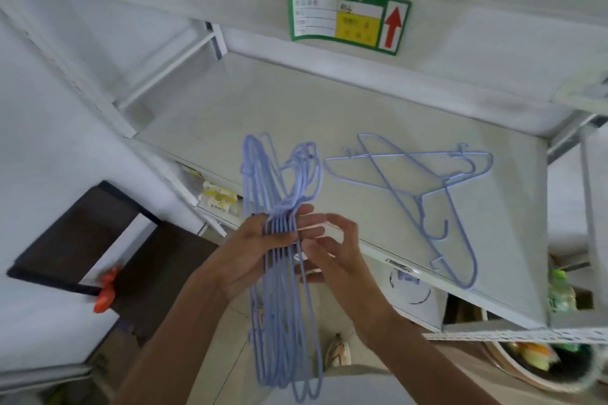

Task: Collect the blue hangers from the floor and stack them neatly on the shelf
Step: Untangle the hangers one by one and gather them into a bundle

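Across left-hand fingers [279,237] lies the hanger bundle [283,273].

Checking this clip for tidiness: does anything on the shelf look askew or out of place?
Yes. The hangers on the shelf lie crossed at different angles, hooks pointing different ways, not in a neat stack. The shelf is otherwise bare. The left hand holds a bundle of hangers roughly aligned; the right hand touches it.
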Demonstrator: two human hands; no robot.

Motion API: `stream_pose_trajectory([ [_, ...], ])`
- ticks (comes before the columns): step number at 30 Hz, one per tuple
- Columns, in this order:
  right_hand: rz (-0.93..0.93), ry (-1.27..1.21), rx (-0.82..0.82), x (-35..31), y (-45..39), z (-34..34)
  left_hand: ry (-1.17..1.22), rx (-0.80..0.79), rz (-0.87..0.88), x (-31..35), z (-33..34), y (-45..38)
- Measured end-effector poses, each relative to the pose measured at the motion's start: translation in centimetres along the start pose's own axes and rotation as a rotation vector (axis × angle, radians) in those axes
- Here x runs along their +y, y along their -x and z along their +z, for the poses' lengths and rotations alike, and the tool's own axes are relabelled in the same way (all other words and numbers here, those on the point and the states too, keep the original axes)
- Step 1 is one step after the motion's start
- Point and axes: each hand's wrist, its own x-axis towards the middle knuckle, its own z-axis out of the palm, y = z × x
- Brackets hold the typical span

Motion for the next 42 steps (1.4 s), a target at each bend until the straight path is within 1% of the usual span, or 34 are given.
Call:
stream_pose_trajectory([
  [2,0.114,-0.010,-0.029,-0.3,-0.3,0.5,0.008,-0.003,0.036,0.1,-0.3,-0.2],
  [3,0.142,0.042,-0.079,-0.2,-0.4,0.7,0.003,-0.011,0.046,0.2,-0.4,-0.2],
  [5,0.111,0.152,-0.178,0.6,-0.7,0.8,-0.063,-0.025,0.056,0.5,-0.7,-0.2],
  [9,0.011,0.270,-0.138,1.5,-1.0,-0.1,-0.211,-0.065,0.013,0.8,-1.4,-0.1],
  [12,0.012,0.188,-0.141,1.6,-1.0,-1.4,-0.238,-0.068,-0.005,0.7,-1.2,-0.3],
  [14,0.025,0.160,-0.170,1.6,-0.7,-1.8,-0.205,-0.046,0.001,0.6,-0.5,-0.8],
  [17,0.042,0.117,-0.251,1.8,-0.2,-1.4,-0.019,-0.017,0.004,-0.7,1.3,-1.5],
  [19,0.035,0.139,-0.303,2.6,0.5,-1.3,0.135,-0.024,-0.074,-2.0,2.5,-1.5],
  [20,0.018,0.172,-0.323,3.1,0.9,-1.5,0.164,-0.036,-0.133,-2.5,2.9,-1.4],
  [22,0.005,0.203,-0.356,3.7,1.6,-2.3,0.080,-0.039,-0.208,-3.0,3.1,-0.9],
  [24,0.033,0.136,-0.357,4.0,1.8,-3.0,-0.067,-0.053,-0.160,-2.8,2.8,-1.0],
  [26,0.089,-0.018,-0.402,4.1,1.8,-3.0,-0.178,-0.037,-0.047,-1.9,2.8,-1.4],
  [27,0.130,-0.095,-0.446,4.1,2.0,-2.9,-0.186,-0.029,0.009,-1.3,2.7,-1.7],
  [28,0.173,-0.148,-0.492,4.1,2.2,-2.8,-0.137,-0.032,0.048,-0.8,2.7,-2.0],
  [29,0.206,-0.177,-0.533,4.2,2.5,-2.6,-0.034,-0.042,0.043,-0.2,2.8,-2.4],
  [31,0.234,-0.177,-0.546,4.5,3.0,-2.5,0.218,-0.068,-0.108,0.3,3.4,-3.2],
  [32,0.243,-0.148,-0.513,4.5,3.1,-2.7,0.285,-0.067,-0.189,0.4,3.6,-3.6],
  [33,0.249,-0.120,-0.480,4.5,3.3,-3.0,0.287,-0.050,-0.244,0.4,3.6,-3.8],
  [34,0.249,-0.110,-0.461,4.5,3.2,-3.6,0.250,-0.032,-0.269,0.6,3.5,-4.1],
  [35,0.243,-0.120,-0.464,4.4,3.0,-4.2,0.214,-0.052,-0.270,1.0,3.2,-4.4],
  [39,0.177,-0.133,-0.533,4.2,3.9,-5.0,0.149,-0.179,-0.258,3.8,2.9,-5.0],
  [42,0.149,-0.163,-0.568,4.5,4.1,-5.2,0.143,-0.143,-0.271,4.2,3.1,-5.2],
])
